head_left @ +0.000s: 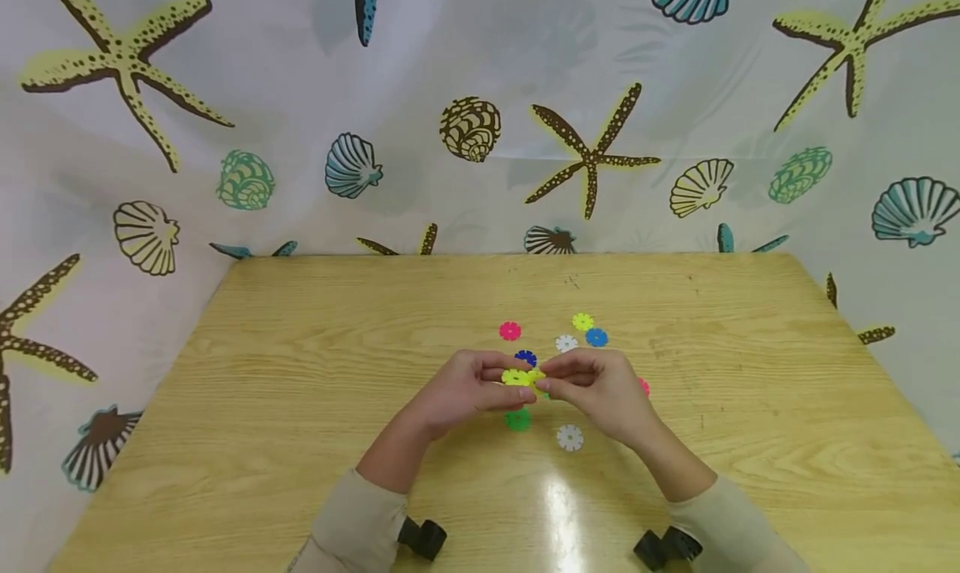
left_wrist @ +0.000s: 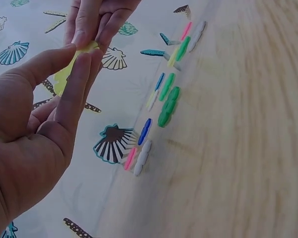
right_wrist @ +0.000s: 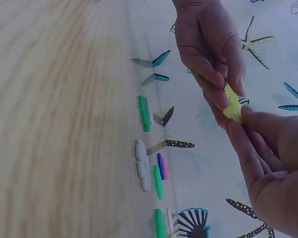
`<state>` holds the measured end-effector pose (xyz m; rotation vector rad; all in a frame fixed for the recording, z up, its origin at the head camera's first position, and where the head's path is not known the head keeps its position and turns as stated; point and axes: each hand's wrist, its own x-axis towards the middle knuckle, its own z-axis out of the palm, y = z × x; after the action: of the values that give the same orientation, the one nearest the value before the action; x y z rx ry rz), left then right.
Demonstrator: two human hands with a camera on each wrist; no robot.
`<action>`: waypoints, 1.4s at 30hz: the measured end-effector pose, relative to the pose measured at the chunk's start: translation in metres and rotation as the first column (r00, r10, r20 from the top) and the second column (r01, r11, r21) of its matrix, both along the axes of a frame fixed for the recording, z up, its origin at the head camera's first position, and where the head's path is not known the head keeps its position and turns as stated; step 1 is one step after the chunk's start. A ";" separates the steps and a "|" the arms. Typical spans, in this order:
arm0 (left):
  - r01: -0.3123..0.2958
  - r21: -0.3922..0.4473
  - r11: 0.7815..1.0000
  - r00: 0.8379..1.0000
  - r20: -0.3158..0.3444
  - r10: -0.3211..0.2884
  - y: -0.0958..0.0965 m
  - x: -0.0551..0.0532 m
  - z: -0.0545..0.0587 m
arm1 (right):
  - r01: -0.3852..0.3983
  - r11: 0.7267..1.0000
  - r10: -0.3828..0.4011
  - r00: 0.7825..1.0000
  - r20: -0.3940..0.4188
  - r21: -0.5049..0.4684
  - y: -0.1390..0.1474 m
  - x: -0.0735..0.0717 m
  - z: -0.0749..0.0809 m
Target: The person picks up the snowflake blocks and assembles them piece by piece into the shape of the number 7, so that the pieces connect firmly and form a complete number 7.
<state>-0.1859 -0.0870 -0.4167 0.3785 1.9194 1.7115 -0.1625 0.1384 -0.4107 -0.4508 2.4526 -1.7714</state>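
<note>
Above the wooden table, my left hand (head_left: 468, 389) pinches a yellow notched plastic disc (head_left: 514, 378) between thumb and fingers. Opposite it, my right hand (head_left: 600, 385) pinches a second yellow notched disc (head_left: 537, 376) at the fingertips. The two discs meet edge to edge between the hands. In the left wrist view the yellow disc (left_wrist: 64, 78) is partly covered by fingers, and in the right wrist view yellow plastic (right_wrist: 232, 105) shows between both hands' fingertips. Under and around the hands lie loose discs: a dark blue disc (head_left: 526, 358), a green disc (head_left: 517, 420) and a white disc (head_left: 570, 438).
Farther back on the table (head_left: 300, 331) lie a pink disc (head_left: 510, 331), a yellow disc (head_left: 582, 322), a light blue disc (head_left: 597, 337) and another white disc (head_left: 566, 343). Another pink disc (head_left: 644, 386) shows partly behind the right hand. A patterned cloth (head_left: 420, 81) hangs behind the table.
</note>
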 end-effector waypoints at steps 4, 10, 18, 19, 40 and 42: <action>0.005 0.028 1.000 1.000 0.018 -0.005 -0.001 0.000 0.002 | -0.024 1.000 0.024 1.000 -0.010 0.003 0.001 -0.001 0.001; 0.001 0.032 0.999 1.000 0.022 -0.002 -0.002 -0.001 0.001 | -0.052 0.999 0.051 0.999 0.014 0.009 0.004 -0.001 0.001; -0.033 0.027 0.999 0.999 0.007 0.032 -0.006 -0.004 0.003 | -0.108 0.993 0.104 0.991 0.079 0.053 0.011 -0.004 0.003; -0.035 0.027 0.999 0.999 0.001 0.035 -0.007 -0.004 0.003 | -0.120 0.991 0.115 0.990 0.088 0.060 0.012 -0.004 0.003; -0.053 0.003 0.999 0.999 0.015 0.053 -0.009 -0.003 0.006 | -0.276 0.937 0.226 0.946 0.233 0.213 0.027 -0.007 -0.002; -0.051 0.002 0.999 0.999 0.013 0.051 -0.009 -0.003 0.006 | -0.293 0.931 0.242 0.942 0.233 0.219 0.028 -0.008 -0.003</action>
<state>-0.1893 -0.0957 -0.4111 0.3219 1.9332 1.7446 -0.1701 0.1661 -0.4135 -0.5248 2.3004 -1.3100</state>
